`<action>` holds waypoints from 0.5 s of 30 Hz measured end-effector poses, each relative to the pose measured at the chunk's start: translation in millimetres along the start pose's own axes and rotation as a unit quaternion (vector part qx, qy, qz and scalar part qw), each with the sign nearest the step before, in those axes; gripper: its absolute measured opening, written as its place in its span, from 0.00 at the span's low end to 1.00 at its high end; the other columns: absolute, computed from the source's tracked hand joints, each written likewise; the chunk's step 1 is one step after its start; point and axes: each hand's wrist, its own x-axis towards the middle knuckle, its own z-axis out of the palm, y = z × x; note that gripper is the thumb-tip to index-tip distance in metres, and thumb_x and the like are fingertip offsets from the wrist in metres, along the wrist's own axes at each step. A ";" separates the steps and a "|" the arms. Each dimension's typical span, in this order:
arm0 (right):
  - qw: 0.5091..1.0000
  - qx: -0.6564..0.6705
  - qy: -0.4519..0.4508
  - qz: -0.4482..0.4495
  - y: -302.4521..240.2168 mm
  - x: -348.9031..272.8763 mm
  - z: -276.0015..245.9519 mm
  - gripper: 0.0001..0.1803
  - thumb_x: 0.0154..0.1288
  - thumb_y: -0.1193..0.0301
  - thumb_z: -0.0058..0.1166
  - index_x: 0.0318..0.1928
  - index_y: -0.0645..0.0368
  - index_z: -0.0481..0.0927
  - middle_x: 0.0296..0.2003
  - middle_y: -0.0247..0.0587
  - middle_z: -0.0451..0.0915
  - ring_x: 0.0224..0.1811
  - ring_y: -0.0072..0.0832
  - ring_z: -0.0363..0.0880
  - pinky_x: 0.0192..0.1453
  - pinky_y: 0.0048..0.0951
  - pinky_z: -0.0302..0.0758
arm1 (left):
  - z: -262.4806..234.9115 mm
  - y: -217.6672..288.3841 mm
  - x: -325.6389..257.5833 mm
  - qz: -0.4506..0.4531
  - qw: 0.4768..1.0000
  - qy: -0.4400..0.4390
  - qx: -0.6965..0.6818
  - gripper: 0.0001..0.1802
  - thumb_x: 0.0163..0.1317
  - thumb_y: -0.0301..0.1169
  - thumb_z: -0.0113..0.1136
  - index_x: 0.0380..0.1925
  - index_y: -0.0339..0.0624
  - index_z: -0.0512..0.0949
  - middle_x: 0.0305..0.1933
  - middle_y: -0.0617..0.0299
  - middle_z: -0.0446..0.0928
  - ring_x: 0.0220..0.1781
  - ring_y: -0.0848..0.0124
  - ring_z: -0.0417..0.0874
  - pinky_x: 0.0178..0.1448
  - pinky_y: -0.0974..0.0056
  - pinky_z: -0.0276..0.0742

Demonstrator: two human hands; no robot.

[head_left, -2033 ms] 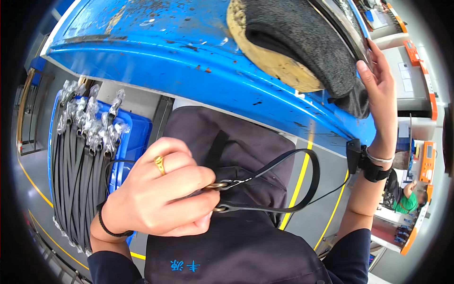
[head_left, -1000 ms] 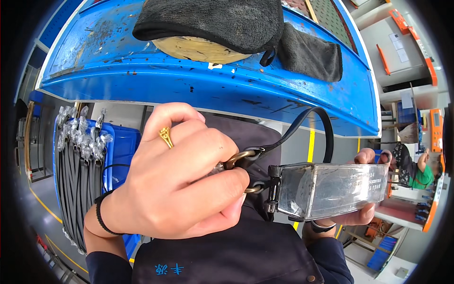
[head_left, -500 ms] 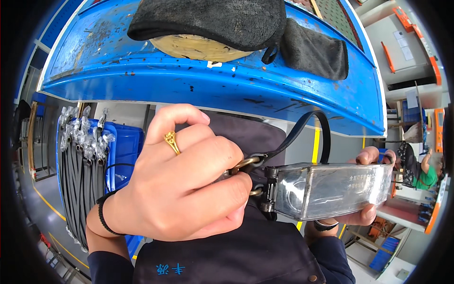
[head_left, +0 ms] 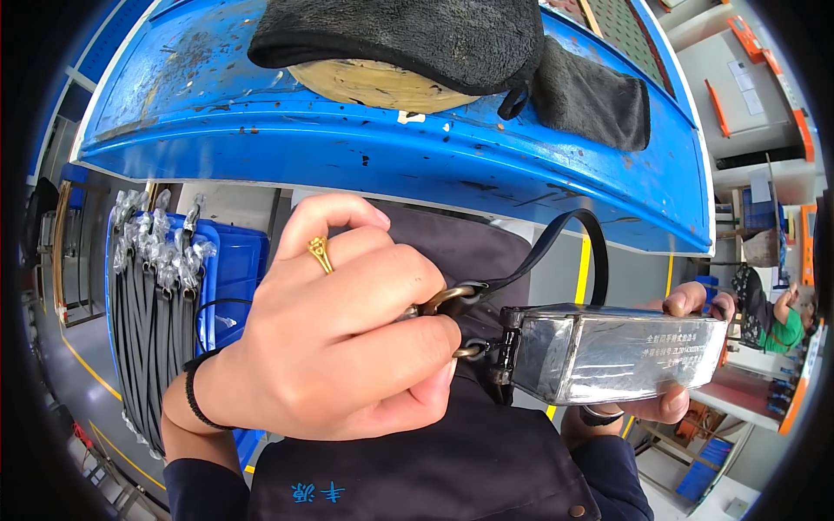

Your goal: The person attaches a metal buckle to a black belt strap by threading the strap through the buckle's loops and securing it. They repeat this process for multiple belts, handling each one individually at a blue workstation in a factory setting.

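My left hand, a gold ring on one finger, is closed around brass-coloured metal fittings on the end of a thin black strap. Most of those fittings are hidden inside the fingers. From there the strap arches up and comes down behind a shiny, box-shaped case with printing on its face. A dark, roller-like bar sits at the case's left end, close beside the fittings. Gripping the case at its far right end is my right hand, with its fingers on the upper and lower edges.
Ahead stands a blue, paint-specked workbench. On it a dark cloth covers a round yellowish block, beside a smaller cloth. Black straps with plastic-wrapped ends hang over a blue bin at left. Another person is far right.
The case has turned slightly in my right hand, and its printed face now shines brighter. It sits a little farther right of the fittings. My left hand keeps its grip.
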 end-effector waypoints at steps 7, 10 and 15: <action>0.995 0.090 -0.039 -0.003 2.0 -0.5 -0.2 0.45 0.38 0.60 0.69 0.55 0.57 0.56 0.37 0.49 0.66 0.26 0.27 0.71 0.30 0.27 0.79 | -0.9 -2.0 -4.9 -0.005 1.000 0.020 0.005 0.09 0.29 0.30 0.60 0.18 0.45 0.78 0.22 0.65 0.70 0.23 0.70 0.71 0.45 0.56 0.68; 0.996 0.088 0.014 0.011 -3.8 2.1 0.7 0.42 0.36 0.63 0.68 0.52 0.57 0.57 0.37 0.47 0.64 0.26 0.28 0.71 0.33 0.27 0.80 | -1.6 -3.1 -6.9 -0.008 1.000 0.029 0.005 0.08 0.32 0.31 0.59 0.18 0.46 0.78 0.22 0.65 0.70 0.22 0.70 0.71 0.45 0.55 0.67; 0.988 0.123 0.077 0.058 -4.2 11.5 -8.8 0.42 0.35 0.59 0.63 0.51 0.56 0.55 0.37 0.45 0.63 0.32 0.26 0.69 0.33 0.26 0.76 | -8.7 -3.6 -10.7 0.033 0.997 0.002 0.075 0.06 0.37 0.33 0.59 0.21 0.50 0.78 0.26 0.67 0.72 0.23 0.71 0.71 0.47 0.55 0.66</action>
